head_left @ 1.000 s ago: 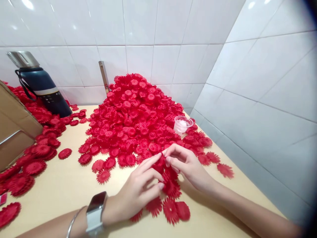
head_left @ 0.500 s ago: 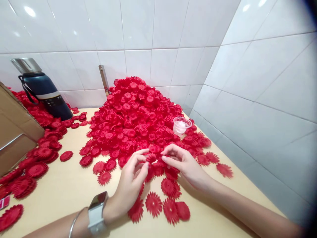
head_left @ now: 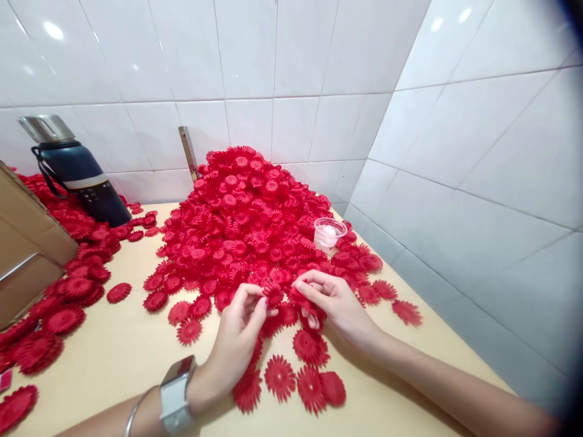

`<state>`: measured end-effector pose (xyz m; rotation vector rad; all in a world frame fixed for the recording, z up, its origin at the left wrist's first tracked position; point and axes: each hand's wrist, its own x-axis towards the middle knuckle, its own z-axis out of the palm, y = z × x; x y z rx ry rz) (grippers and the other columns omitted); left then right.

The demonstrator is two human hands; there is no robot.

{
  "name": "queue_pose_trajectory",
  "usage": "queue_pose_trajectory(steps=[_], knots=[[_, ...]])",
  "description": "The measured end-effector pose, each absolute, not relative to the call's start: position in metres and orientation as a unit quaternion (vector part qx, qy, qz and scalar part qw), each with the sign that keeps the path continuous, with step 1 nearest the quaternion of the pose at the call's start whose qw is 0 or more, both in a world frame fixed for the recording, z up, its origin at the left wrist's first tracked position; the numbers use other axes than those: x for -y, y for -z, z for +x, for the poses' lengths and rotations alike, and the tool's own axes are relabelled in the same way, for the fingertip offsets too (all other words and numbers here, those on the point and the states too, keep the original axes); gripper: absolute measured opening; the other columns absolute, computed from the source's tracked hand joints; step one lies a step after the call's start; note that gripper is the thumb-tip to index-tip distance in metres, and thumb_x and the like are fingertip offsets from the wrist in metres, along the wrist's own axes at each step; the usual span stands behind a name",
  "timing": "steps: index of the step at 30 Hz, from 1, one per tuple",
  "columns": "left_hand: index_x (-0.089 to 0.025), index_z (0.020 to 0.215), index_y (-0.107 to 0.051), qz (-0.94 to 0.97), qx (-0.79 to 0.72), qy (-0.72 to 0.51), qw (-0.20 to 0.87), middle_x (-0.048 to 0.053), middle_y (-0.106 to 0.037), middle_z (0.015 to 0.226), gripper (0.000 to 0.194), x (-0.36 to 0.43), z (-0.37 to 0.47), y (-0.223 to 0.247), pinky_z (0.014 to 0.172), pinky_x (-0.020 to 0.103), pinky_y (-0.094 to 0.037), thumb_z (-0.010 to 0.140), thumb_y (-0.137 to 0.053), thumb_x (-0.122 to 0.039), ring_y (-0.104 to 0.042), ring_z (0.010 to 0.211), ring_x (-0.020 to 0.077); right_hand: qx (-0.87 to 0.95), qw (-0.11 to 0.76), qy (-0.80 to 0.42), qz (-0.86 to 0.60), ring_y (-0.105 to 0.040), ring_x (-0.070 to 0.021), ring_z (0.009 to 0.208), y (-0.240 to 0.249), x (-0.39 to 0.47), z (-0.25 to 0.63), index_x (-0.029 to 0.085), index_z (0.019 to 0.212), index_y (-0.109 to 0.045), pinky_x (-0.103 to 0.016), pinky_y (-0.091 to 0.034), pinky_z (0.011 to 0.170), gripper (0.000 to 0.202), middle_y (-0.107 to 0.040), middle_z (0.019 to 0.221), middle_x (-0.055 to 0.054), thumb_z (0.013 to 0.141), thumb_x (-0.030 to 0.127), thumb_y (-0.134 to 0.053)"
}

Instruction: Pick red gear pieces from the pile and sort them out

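A large heap of red scalloped fabric flowers (head_left: 241, 218) rises just beyond my hands. My left hand (head_left: 239, 325) has thumb and fingers closed on the edge of one red flower (head_left: 274, 295), held over the front of the heap. Beside it, my right hand (head_left: 339, 306) is closed in a pinch, its fingertips close to that flower's right side. Some red shows among the right fingers, but what they grip is hidden. Several loose flowers (head_left: 280, 377) lie flat on the table below my hands.
A small clear plastic cup (head_left: 328, 233) with something white inside sits on the heap's right side. At left stand a dark blue thermos bottle (head_left: 93, 182) and a cardboard box (head_left: 30, 243), with more red flowers around them. Tiled walls (head_left: 291, 54) border the table (head_left: 150, 364).
My left fingers have closed on the flower's edge, and my right fingers have come together in a tighter pinch. The whole view has shifted slightly.
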<state>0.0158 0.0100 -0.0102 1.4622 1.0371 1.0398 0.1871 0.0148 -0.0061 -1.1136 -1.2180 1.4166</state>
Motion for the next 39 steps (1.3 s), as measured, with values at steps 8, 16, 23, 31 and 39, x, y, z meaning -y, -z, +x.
queue_pose_trajectory(steps=[8,16,23,31,39], knots=[[-0.02,0.08,-0.063,0.688,-0.416,-0.376,0.461,0.003,-0.061,0.089,0.021,-0.012,0.015,0.004,0.082,0.029,-0.046,0.084,-0.042,-0.017,-0.056,0.09,0.0168,0.525,0.447,-0.58,-0.433,-0.039,-0.0043,0.043,0.005,-0.011,0.184,0.018,0.086,-0.052,-0.016,-0.032,0.042,0.018,-0.045,0.05,0.009,0.077,0.031,-0.06],[-0.018,0.075,-0.059,0.665,-0.425,-0.389,0.475,0.001,-0.058,0.084,0.01,-0.011,0.016,0.002,0.073,0.022,-0.044,0.081,-0.052,-0.022,-0.055,0.081,0.014,0.579,0.385,-0.601,-0.395,-0.05,-0.0085,0.061,-0.002,-0.003,0.184,0.02,0.096,-0.052,-0.021,-0.038,0.055,0.017,-0.056,0.071,0.003,0.08,0.027,-0.056],[-0.019,0.074,-0.054,0.617,-0.466,-0.428,0.468,-0.002,-0.056,0.079,0.012,-0.014,0.013,0.006,0.065,0.021,-0.042,0.082,-0.051,-0.028,-0.052,0.074,0.0118,0.573,0.439,-0.452,-0.524,-0.057,-0.0155,0.068,-0.006,-0.014,0.196,0.021,0.097,-0.049,-0.029,-0.044,0.061,0.02,-0.058,0.075,0.0,0.081,0.033,-0.051],[-0.02,0.089,-0.065,0.655,-0.447,-0.384,0.473,0.002,-0.065,0.093,0.013,-0.013,0.016,0.004,0.078,0.023,-0.046,0.078,-0.057,-0.021,-0.059,0.087,0.0146,0.749,0.39,-0.197,-0.498,-0.042,-0.0234,0.11,0.002,-0.014,0.193,0.019,0.096,-0.055,-0.04,-0.035,0.093,0.021,-0.049,0.113,-0.009,0.078,0.029,-0.056],[-0.021,0.103,-0.052,0.599,-0.448,-0.397,0.532,0.0,-0.064,0.085,0.033,-0.011,0.018,0.008,0.071,0.022,-0.051,0.073,-0.063,-0.018,-0.062,0.077,0.0125,0.75,0.405,-0.246,-0.461,-0.05,-0.0173,0.078,0.002,-0.007,0.185,0.018,0.077,-0.055,-0.032,-0.042,0.072,0.006,-0.056,0.078,-0.003,0.082,0.018,-0.052]])
